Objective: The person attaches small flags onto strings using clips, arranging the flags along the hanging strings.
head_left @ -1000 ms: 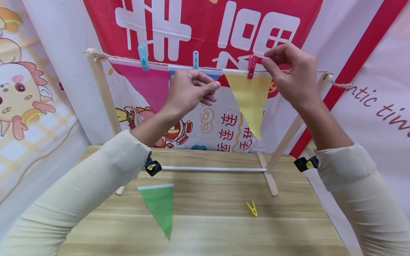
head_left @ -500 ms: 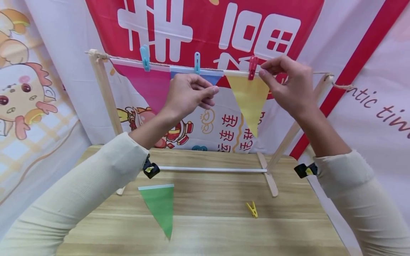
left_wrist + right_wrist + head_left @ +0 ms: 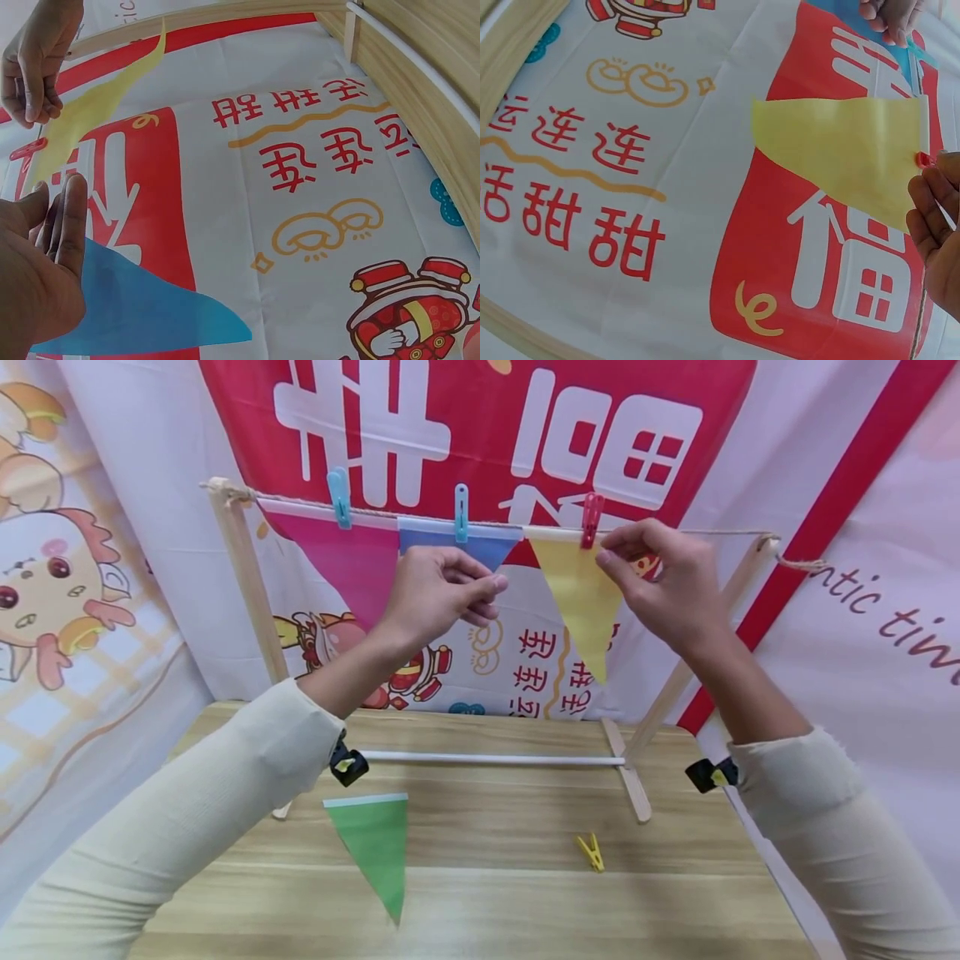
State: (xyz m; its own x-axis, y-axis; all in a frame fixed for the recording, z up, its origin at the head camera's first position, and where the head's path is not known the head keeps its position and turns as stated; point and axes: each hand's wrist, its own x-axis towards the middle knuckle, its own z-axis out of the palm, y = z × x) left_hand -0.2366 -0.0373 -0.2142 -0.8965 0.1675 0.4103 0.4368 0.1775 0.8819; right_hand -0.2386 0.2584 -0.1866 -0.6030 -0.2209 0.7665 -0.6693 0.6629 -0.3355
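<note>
Three triangular pennants hang from a twine line (image 3: 712,532): a pink one (image 3: 345,547), a blue one (image 3: 491,550) and a yellow one (image 3: 570,585). Light blue clothespins (image 3: 340,499) pin the pink and blue ones; a red clothespin (image 3: 592,518) pins the yellow. My left hand (image 3: 442,589) hovers before the blue pennant, fingers loosely bent with nothing in them. Beside the red clothespin and overlapping the yellow pennant's right edge is my right hand (image 3: 671,581), its fingers loosely bent and holding nothing. In the right wrist view its fingertips are close below the red clothespin (image 3: 925,160).
On the wooden table (image 3: 495,893) lie a green pennant (image 3: 378,843) at the left and a yellow clothespin (image 3: 591,852) at the right. Wooden posts (image 3: 247,577) carry the twine, with a white rod (image 3: 495,759) low between them. A printed cloth (image 3: 487,452) hangs behind.
My right hand has moved down and left, from beside the top of the red clothespin to its lower end. The left hand has sunk slightly. The pennants stay pinned.
</note>
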